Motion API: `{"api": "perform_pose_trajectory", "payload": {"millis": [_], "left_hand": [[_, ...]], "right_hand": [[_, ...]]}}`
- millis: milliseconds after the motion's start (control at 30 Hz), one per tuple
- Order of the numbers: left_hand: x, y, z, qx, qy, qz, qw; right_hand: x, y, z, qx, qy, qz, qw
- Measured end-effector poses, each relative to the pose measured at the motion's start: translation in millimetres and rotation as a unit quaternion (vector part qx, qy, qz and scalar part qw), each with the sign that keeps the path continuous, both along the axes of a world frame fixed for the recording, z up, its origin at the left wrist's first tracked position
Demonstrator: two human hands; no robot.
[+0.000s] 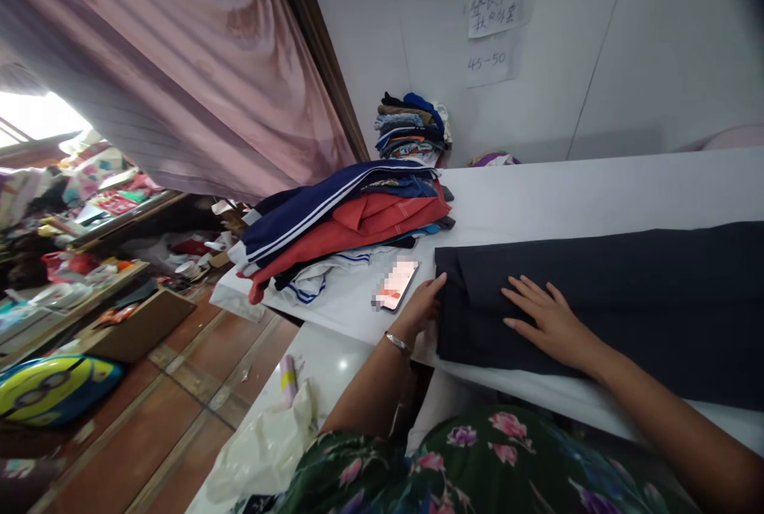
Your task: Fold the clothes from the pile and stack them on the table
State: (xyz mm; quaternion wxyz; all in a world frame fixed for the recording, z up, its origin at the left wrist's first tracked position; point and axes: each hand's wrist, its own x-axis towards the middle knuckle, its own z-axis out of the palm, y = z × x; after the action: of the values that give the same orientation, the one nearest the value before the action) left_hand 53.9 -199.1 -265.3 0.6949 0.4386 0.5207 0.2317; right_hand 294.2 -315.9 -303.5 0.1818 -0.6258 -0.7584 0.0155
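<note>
A long dark grey-navy garment (645, 299) lies flat across the white table, its far right end running out of view. At its left edge my left hand (422, 305) is closed on the cloth, the thumb along the edge and the other fingers partly hidden. My right hand (546, 321) rests open on top of the garment, palm down with fingers spread. Just left of my left hand is a phone (399, 285) with its screen lit. Which kind of garment the dark cloth is, I cannot tell.
A loose clothes pile (346, 216), navy and red on top, sits on the table's left end. Behind it rises a folded stack (411, 128). A white plastic bag (263, 450) and a pink-yellow roll (288, 380) lie at lower left. Paper notes (494, 9) hang on the wall.
</note>
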Motion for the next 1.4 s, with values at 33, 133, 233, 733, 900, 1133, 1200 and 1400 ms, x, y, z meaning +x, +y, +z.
{"api": "perform_pose_trajectory", "payload": {"millis": [33,133,233,733,900,1133,1200,1400], "left_hand": [[1.8,0.7,-0.9,0.011,-0.002,-0.015,1.000],[6.5,2.5,-6.5,0.101,0.023,-0.022,0.994],[9.0,3.9,-12.4,0.233,0.140,-0.016,0.962],[3.3,3.0,-3.0,0.451,0.341,0.008,0.825],[6.3,8.4,-6.3,0.466,0.383,-0.021,0.797],[5.9,12.0,4.4,0.506,0.434,-0.056,0.744],[16.9,6.5,11.2,0.592,0.389,-0.056,0.704],[52.9,-15.4,-4.9,0.663,0.354,-0.242,0.613]], "right_hand": [[-1.9,1.1,2.2,0.011,0.003,-0.009,1.000],[-10.8,2.8,0.8,0.031,-0.015,-0.004,0.999],[-18.6,2.0,-9.3,0.026,-0.046,0.021,0.998],[-18.2,-0.8,-14.3,0.038,-0.047,0.019,0.998],[-18.9,0.2,-15.8,0.026,-0.046,0.018,0.998],[-24.1,1.8,-3.9,-0.013,-0.017,0.013,1.000],[-26.3,2.4,3.1,-0.036,-0.003,0.011,0.999],[-20.9,0.4,25.2,-0.082,0.099,0.029,0.991]]}}
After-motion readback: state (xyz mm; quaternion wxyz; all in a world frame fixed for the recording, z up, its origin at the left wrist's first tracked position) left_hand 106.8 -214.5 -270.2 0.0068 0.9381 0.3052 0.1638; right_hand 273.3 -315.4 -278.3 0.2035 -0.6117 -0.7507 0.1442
